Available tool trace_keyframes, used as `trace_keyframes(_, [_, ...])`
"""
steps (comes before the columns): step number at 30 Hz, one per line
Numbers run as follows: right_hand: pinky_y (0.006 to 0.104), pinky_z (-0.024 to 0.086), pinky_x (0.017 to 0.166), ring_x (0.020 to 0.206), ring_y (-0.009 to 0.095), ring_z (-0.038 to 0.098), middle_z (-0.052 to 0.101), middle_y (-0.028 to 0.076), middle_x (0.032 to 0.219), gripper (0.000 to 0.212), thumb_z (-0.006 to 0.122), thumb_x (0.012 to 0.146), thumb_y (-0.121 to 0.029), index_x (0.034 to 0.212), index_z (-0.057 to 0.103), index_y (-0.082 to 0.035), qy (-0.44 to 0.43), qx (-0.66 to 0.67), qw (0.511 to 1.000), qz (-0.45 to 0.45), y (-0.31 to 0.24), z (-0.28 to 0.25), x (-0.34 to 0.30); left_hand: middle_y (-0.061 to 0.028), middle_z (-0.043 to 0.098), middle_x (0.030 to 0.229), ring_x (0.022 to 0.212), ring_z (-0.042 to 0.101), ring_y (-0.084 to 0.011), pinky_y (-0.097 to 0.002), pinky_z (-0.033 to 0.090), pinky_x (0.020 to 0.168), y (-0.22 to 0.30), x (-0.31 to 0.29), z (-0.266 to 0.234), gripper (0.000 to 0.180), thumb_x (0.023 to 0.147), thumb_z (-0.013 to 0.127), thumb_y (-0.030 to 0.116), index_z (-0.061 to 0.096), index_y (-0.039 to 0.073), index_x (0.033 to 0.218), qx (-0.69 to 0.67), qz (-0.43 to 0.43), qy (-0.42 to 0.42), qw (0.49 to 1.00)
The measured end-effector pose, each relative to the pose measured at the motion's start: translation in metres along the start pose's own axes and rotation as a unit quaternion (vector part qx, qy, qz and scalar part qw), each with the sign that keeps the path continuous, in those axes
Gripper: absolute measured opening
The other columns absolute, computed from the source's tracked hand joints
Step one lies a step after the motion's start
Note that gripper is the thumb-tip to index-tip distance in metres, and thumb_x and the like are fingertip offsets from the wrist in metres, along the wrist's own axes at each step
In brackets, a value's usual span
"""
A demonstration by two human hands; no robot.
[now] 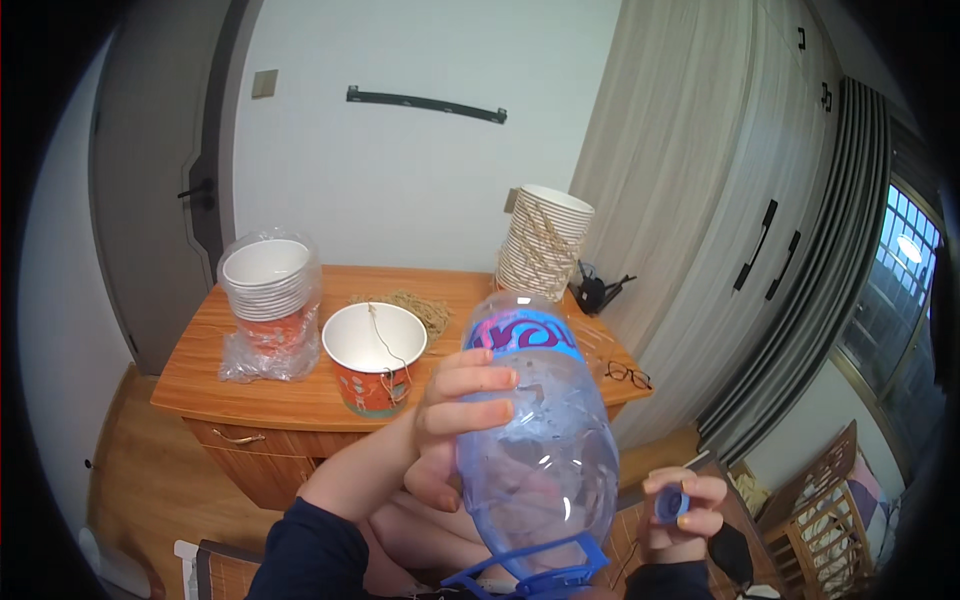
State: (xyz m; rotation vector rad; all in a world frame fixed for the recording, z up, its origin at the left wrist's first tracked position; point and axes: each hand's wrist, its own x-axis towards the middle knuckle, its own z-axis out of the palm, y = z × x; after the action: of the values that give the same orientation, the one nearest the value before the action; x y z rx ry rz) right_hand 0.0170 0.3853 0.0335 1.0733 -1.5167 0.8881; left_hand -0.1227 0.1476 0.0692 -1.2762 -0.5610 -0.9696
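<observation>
Clear blue plastic, the large water bottle (535,440) looks empty and is tilted at centre; the left hand (455,420) wraps its side. At four o'clock, the right hand (685,510) pinches a blue cap (670,505). At ten o'clock, a paper bucket (375,355) holds string.

Glossy clear blue plastic bottle (535,440), matt paper cups (375,358), smooth varnished wood table (300,395), crinkly plastic wrap (262,350), probably.
</observation>
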Motion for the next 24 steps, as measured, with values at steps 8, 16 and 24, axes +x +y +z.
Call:
trace_keyframes(8, [0.0340, 0.046, 0.080, 0.090, 0.024, 0.056, 0.059, 0.017, 0.104, 0.039, 0.070, 0.087, -0.033, 0.104, 0.048, -0.005, 0.260, 0.041, 0.954, 0.145, 0.046, 0.060, -0.035, -0.0244, 0.054, 0.120, 0.102, 0.057, -0.0312, -0.0442, 0.048, 0.086, 0.082, -0.048, 0.015, 0.077, 0.072, 0.081, 0.035, 0.045, -0.006, 0.126, 0.009, -0.304, 0.044, 0.952])
trace_keyframes(16, [0.0323, 0.043, 0.086, 0.098, 0.023, 0.053, 0.066, 0.014, 0.104, 0.045, 0.078, 0.080, -0.033, 0.109, 0.062, -0.002, 0.260, -0.025, 0.945, 0.196, 0.032, 0.060, -0.048, -0.0196, 0.049, 0.129, 0.118, 0.054, -0.0289, -0.0399, 0.046, 0.099, 0.088, -0.090, -0.005, 0.111, 0.049, 0.097, 0.026, 0.035, 0.000, 0.137, -0.072, -0.534, -0.185, 0.822])
trace_keyframes(24, [0.0330, 0.041, 0.084, 0.091, 0.022, 0.057, 0.070, 0.009, 0.111, 0.036, 0.078, 0.071, -0.011, 0.106, 0.072, -0.005, -0.037, -0.208, 0.940, 0.268, 0.038, 0.047, -0.039, -0.0220, 0.047, 0.134, 0.115, 0.055, -0.0378, -0.0486, 0.045, 0.095, 0.077, -0.146, -0.014, 0.120, 0.051, 0.093, 0.032, 0.021, 0.015, 0.145, 0.029, -0.468, -0.270, 0.841])
